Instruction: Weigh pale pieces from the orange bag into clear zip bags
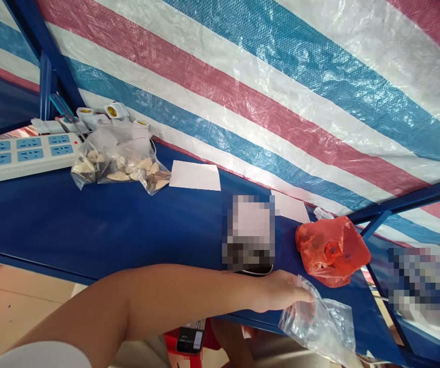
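Observation:
My left hand (281,295) reaches across the blue table (89,225) from the lower left. Its fingers are pinched shut on the edge of a clear plastic bag (321,324), which hangs over the table's near edge. I cannot make out what is inside the bag. Just beyond the hand lies a red plastic bag (332,250) with something dark inside, apart from my fingers. A blurred-out object (248,232) stands right behind my wrist. My right hand is out of sight.
Clear bags of pale pieces (120,162) lie at the far left beside a white power strip (20,153) and white lamp sockets (105,115). Two white paper slips (194,175) (291,207) lie near the striped tarp (281,76). A blue frame bar (407,199) runs at right.

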A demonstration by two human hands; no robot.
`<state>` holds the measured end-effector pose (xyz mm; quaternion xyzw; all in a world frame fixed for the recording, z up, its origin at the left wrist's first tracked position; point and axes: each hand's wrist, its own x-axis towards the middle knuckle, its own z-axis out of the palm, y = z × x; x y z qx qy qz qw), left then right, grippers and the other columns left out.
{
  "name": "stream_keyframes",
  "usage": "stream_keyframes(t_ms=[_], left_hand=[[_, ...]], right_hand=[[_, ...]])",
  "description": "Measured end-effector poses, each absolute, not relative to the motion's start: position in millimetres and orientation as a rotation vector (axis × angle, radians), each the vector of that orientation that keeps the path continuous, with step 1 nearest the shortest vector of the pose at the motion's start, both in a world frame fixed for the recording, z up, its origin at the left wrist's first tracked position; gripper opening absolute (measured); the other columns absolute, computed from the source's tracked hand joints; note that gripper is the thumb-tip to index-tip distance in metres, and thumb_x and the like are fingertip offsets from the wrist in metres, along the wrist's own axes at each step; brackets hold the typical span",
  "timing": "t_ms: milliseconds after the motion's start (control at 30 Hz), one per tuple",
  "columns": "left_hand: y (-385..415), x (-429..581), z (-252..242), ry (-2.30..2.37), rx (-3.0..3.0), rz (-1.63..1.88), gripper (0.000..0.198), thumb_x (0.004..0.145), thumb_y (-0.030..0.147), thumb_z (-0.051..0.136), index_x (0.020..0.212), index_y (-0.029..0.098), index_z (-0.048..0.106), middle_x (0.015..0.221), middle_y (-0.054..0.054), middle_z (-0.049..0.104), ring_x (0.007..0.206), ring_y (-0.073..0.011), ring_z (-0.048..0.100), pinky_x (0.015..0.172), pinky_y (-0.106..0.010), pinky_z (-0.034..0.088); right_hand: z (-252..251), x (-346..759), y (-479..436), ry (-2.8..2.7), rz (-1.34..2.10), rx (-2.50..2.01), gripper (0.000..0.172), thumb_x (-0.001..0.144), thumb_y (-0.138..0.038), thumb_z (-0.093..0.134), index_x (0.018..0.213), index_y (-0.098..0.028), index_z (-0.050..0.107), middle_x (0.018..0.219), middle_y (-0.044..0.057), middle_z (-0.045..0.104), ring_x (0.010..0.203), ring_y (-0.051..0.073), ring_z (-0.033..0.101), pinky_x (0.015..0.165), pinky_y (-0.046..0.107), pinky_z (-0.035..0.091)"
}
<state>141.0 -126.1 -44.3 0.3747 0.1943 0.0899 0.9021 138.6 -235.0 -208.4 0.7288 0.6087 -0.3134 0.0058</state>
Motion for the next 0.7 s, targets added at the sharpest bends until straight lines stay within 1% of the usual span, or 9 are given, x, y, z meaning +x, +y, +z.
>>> stream_keyframes(t_ms=[133, 267, 333, 433, 500, 633, 700], left_hand=[[-126, 137, -38, 0.417, 0.748, 0.167, 0.014, 0.074, 0.028, 0.062, 0.066, 0.017, 0.067, 0.072, 0.0, 0.066, 0.067, -0.013, 0.062, 0.065, -0.024, 0.039], [-126, 137, -39, 0.407, 0.764, 0.182, 0.016, 0.073, 0.03, 0.062, 0.067, 0.016, 0.068, 0.074, -0.001, 0.066, 0.069, -0.0133, 0.062, 0.064, -0.024, 0.038], [-126, 139, -42, 0.403, 0.764, 0.183, 0.016, 0.071, 0.03, 0.062, 0.068, 0.016, 0.068, 0.074, -0.001, 0.066, 0.069, -0.0141, 0.063, 0.066, -0.025, 0.039], [-127, 141, -45, 0.418, 0.76, 0.187, 0.015, 0.069, 0.03, 0.062, 0.069, 0.016, 0.068, 0.076, -0.002, 0.067, 0.069, -0.0149, 0.063, 0.068, -0.027, 0.042], [-127, 142, -47, 0.422, 0.759, 0.194, 0.015, 0.067, 0.03, 0.063, 0.07, 0.017, 0.069, 0.078, -0.002, 0.068, 0.071, -0.0158, 0.064, 0.07, -0.028, 0.043], [-127, 143, -49, 0.417, 0.76, 0.201, 0.016, 0.066, 0.031, 0.063, 0.071, 0.017, 0.07, 0.078, -0.002, 0.068, 0.072, -0.0163, 0.065, 0.071, -0.029, 0.046], [-127, 143, -49, 0.415, 0.76, 0.2, 0.016, 0.065, 0.031, 0.064, 0.07, 0.016, 0.07, 0.077, -0.003, 0.068, 0.07, -0.0158, 0.064, 0.072, -0.029, 0.046]], right_hand=[[-204, 136, -237, 1.876, -1.028, 2.298, 0.048, 0.093, -0.053, 0.059, 0.136, -0.035, 0.071, 0.129, 0.01, 0.073, 0.123, 0.038, 0.067, 0.099, 0.046, 0.056], [-201, 137, -237, 1.853, -1.082, 2.309, 0.046, 0.098, -0.049, 0.052, 0.138, -0.032, 0.069, 0.13, 0.009, 0.073, 0.123, 0.036, 0.067, 0.101, 0.045, 0.054], [-200, 136, -237, 1.845, -1.102, 2.312, 0.046, 0.099, -0.048, 0.052, 0.138, -0.032, 0.07, 0.129, 0.009, 0.074, 0.124, 0.036, 0.067, 0.1, 0.045, 0.055], [-197, 130, -238, 1.855, -1.116, 2.312, 0.042, 0.096, -0.046, 0.057, 0.134, -0.035, 0.071, 0.127, 0.006, 0.075, 0.125, 0.036, 0.066, 0.099, 0.043, 0.055], [-193, 125, -238, 1.889, -1.149, 2.287, 0.038, 0.095, -0.045, 0.059, 0.13, -0.037, 0.073, 0.124, 0.004, 0.076, 0.126, 0.036, 0.065, 0.102, 0.042, 0.053], [-188, 122, -240, 1.854, -1.286, 2.203, 0.035, 0.09, -0.047, 0.065, 0.121, -0.036, 0.077, 0.12, 0.003, 0.077, 0.126, 0.036, 0.065, 0.109, 0.043, 0.047], [-187, 122, -242, 1.8, -1.312, 2.182, 0.033, 0.087, -0.043, 0.067, 0.117, -0.035, 0.078, 0.119, 0.002, 0.078, 0.127, 0.035, 0.065, 0.111, 0.042, 0.046]])
